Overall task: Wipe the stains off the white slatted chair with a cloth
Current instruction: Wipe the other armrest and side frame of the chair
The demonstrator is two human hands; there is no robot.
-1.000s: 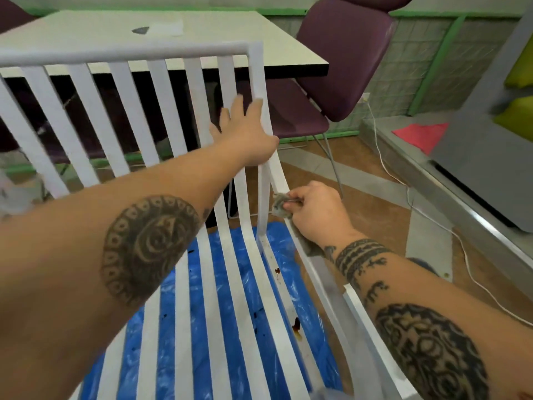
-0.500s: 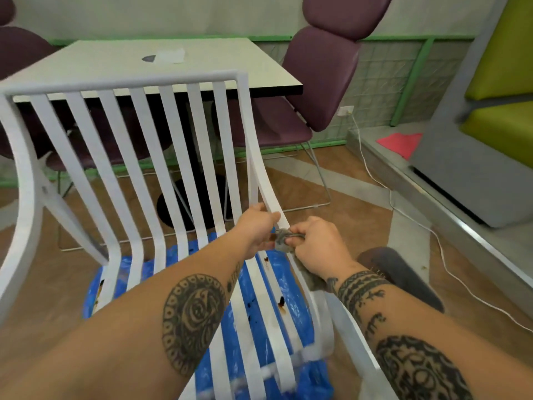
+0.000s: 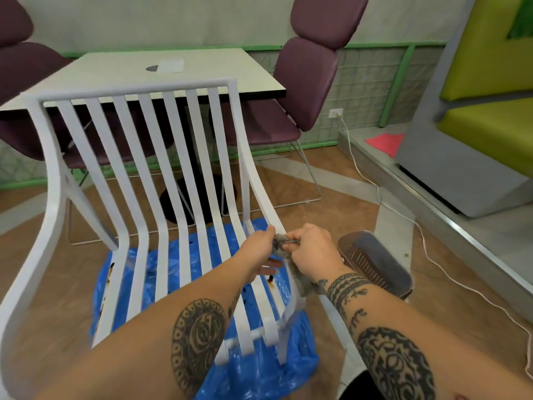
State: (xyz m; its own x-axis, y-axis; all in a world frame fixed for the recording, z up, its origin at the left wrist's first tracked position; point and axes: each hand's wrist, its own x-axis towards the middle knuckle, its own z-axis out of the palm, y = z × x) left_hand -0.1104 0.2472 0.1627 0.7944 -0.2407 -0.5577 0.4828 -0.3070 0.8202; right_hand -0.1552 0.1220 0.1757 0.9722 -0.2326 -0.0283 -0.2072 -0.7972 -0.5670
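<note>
The white slatted chair (image 3: 150, 174) stands in front of me, its back toward the table. A dark brown stain (image 3: 270, 280) marks a seat slat near the right side. My right hand (image 3: 313, 249) is closed on a grey cloth (image 3: 280, 243) pressed at the chair's right side rail, and the rest of the cloth hangs below my wrist. My left hand (image 3: 261, 249) grips the same rail just left of the cloth, fingers wrapped under it.
A blue plastic sheet (image 3: 259, 368) lies on the floor under the chair. Behind it are a white table (image 3: 202, 73) and purple chairs (image 3: 305, 82). A dark perforated bin (image 3: 372, 264) sits at my right, a white cable (image 3: 403, 215) runs across the floor, and a green bench (image 3: 487, 82) is far right.
My left hand slid down from the upper backrest to the seat's right rail, beside the cloth. The view pulled back and up, so the whole chair shows. My right hand stayed on the cloth.
</note>
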